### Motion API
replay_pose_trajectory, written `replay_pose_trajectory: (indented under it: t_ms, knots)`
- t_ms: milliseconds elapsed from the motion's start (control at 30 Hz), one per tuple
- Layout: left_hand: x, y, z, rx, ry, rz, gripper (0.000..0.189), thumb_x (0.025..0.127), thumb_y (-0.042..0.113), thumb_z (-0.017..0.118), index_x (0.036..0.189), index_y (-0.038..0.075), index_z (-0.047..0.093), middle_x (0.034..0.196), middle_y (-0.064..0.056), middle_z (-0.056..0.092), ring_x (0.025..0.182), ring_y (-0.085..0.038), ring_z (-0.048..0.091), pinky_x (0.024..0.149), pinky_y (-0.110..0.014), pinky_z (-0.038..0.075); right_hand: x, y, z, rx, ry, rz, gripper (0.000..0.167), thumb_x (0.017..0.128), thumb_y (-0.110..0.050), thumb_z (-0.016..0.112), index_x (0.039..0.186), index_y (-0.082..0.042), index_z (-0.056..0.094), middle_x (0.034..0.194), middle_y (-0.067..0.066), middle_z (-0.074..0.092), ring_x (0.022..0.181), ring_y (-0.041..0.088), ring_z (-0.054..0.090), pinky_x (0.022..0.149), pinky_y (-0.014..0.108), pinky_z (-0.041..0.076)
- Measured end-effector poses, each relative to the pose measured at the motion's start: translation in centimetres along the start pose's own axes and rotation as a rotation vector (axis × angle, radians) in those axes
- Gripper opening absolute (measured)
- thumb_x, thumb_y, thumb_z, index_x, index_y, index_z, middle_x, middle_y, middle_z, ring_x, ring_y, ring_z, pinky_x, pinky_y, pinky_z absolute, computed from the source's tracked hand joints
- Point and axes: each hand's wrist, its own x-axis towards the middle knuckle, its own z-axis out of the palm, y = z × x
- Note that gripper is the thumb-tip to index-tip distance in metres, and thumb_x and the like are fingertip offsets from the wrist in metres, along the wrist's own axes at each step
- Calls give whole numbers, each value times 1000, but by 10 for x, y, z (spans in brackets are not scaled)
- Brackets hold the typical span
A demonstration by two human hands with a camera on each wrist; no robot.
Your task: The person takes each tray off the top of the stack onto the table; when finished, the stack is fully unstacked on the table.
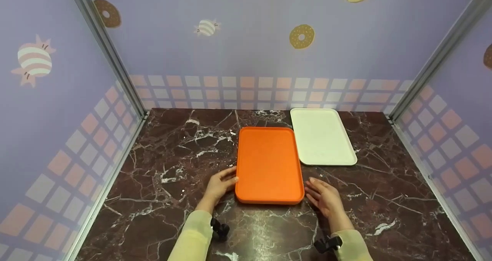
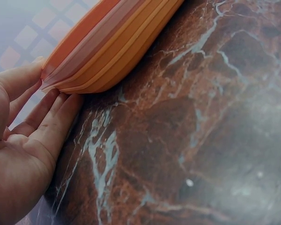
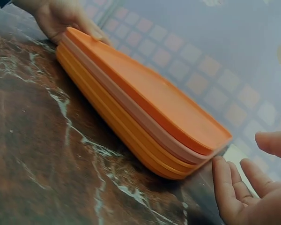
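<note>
A stack of rectangular trays (image 1: pixel 269 165) lies on the dark marbled table, with an orange one on top. From the side, the right wrist view shows a pink tray (image 3: pixel 131 105) under it and several yellow-orange trays (image 3: pixel 107 115) lower down. My left hand (image 1: pixel 219 184) grips the stack's left edge near the front, thumb at the upper rim and fingers at the lower edge, as the left wrist view shows. Beside the front right corner is my right hand (image 1: pixel 324 195), its fingers spread and loosely bent, holding nothing. Its fingertips (image 3: pixel 219 164) are close to the trays; contact is unclear.
A white tray (image 1: pixel 324 138) lies flat behind and to the right, close to the stack's right edge. Patterned purple walls (image 1: pixel 246 53) enclose the table (image 1: pixel 173 145) at the back and both sides. Small white crumbs dot the tabletop left of the stack.
</note>
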Motion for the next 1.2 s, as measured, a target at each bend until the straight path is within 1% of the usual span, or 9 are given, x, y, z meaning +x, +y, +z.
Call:
replay_pose_trajectory:
  t_ms: [100, 233, 400, 567, 633, 833, 1000, 1100, 1200]
  knots:
    - [0, 0, 0, 7, 2, 0, 52, 95, 5, 73, 143, -4, 57, 141, -29, 60, 116, -22, 69, 90, -31, 62, -1, 4, 6, -36, 13, -14, 59, 102, -23, 66, 150, 4, 44, 110, -1, 74, 94, 8, 70, 82, 23, 60]
    - [0, -1, 0, 5, 4, 0, 51, 95, 5, 72, 143, -4, 57, 141, -30, 60, 116, -23, 69, 90, -31, 63, -2, 8, 15, -125, 45, -71, 55, 99, -15, 69, 145, 8, 50, 103, 0, 73, 88, 7, 68, 76, 20, 59]
    - [1, -2, 0, 3, -3, -5, 51, 95, 5, 72, 143, -4, 57, 141, -30, 60, 114, -22, 69, 90, -32, 63, -2, 12, 23, -318, 111, -203, 45, 92, -6, 75, 131, 12, 62, 104, 12, 72, 79, 7, 66, 68, 18, 57]
    - [1, -2, -1, 17, -12, -3, 52, 95, 5, 72, 144, -4, 56, 141, -30, 60, 114, -22, 69, 90, -33, 63, -2, 14, 28, -506, 174, -310, 39, 85, -1, 79, 121, 11, 68, 106, 25, 72, 72, 8, 62, 59, 18, 52]
    - [1, -1, -1, 20, -12, -5, 51, 95, 5, 72, 144, -4, 56, 142, -30, 60, 114, -22, 70, 90, -33, 63, -2, 13, 28, -536, 180, -329, 37, 85, 2, 77, 119, 11, 69, 106, 27, 72, 71, 8, 63, 59, 18, 52]
    - [1, -1, -1, 27, -13, -6, 51, 95, 7, 72, 143, -6, 56, 140, -30, 61, 111, -19, 70, 90, -32, 63, -2, 12, 29, -564, 182, -354, 32, 86, 5, 74, 116, 12, 70, 102, 28, 73, 72, 12, 67, 60, 18, 56]
    - [0, -2, -2, 27, -27, 8, 48, 100, 9, 67, 143, -8, 55, 138, -30, 62, 107, -18, 71, 92, -37, 63, -2, 10, 28, -625, 203, -384, 30, 86, 3, 74, 114, 9, 73, 99, 25, 75, 71, 10, 66, 57, 17, 54]
    - [-1, -2, -2, 23, -40, 9, 46, 101, 5, 64, 144, -8, 53, 140, -31, 60, 109, -19, 71, 92, -37, 63, -2, 8, 27, -662, 228, -416, 29, 85, 2, 73, 114, 8, 74, 97, 25, 76, 73, 11, 67, 57, 17, 53]
    - [-1, -2, -3, 17, -59, 5, 49, 98, -1, 65, 145, -8, 52, 142, -33, 58, 115, -24, 69, 92, -35, 63, -1, 7, 24, -683, 247, -429, 29, 85, 1, 72, 114, 7, 74, 98, 25, 76, 78, 14, 69, 58, 16, 52]
